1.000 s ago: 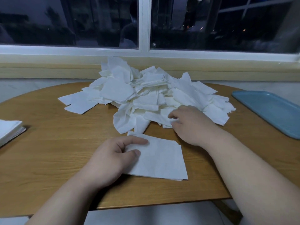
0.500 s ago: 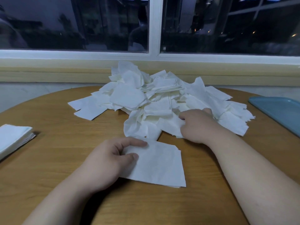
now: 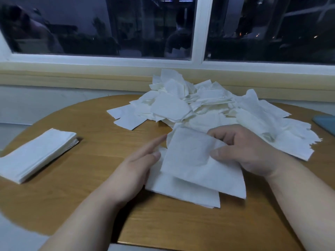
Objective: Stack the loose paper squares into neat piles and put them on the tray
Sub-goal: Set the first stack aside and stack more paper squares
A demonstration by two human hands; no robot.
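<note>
Head view: one paper square (image 3: 190, 153) is held over a small pile (image 3: 181, 194) on the bench (image 3: 90, 178), in front of a loose heap.
The right hand (image 3: 243, 151) pinches the paper square at its right edge, thumb on top and fingers curled behind the far corner, so that grip is closed on the sheet. The sheet lies askew across the small pile, its near right corner hanging past the pile's side. The left hand (image 3: 137, 165) lies low with straight fingers, its grip open, fingertips touching the left edges of the sheet and the pile. Behind both hands the heap of loose squares (image 3: 208, 109) spreads over the far side of the bench toward the window sill (image 3: 72, 77). A neat stack (image 3: 36, 153) lies well apart at the left. Only a corner of the blue tray (image 3: 324, 122) shows at the right edge, just beyond the heap.
</note>
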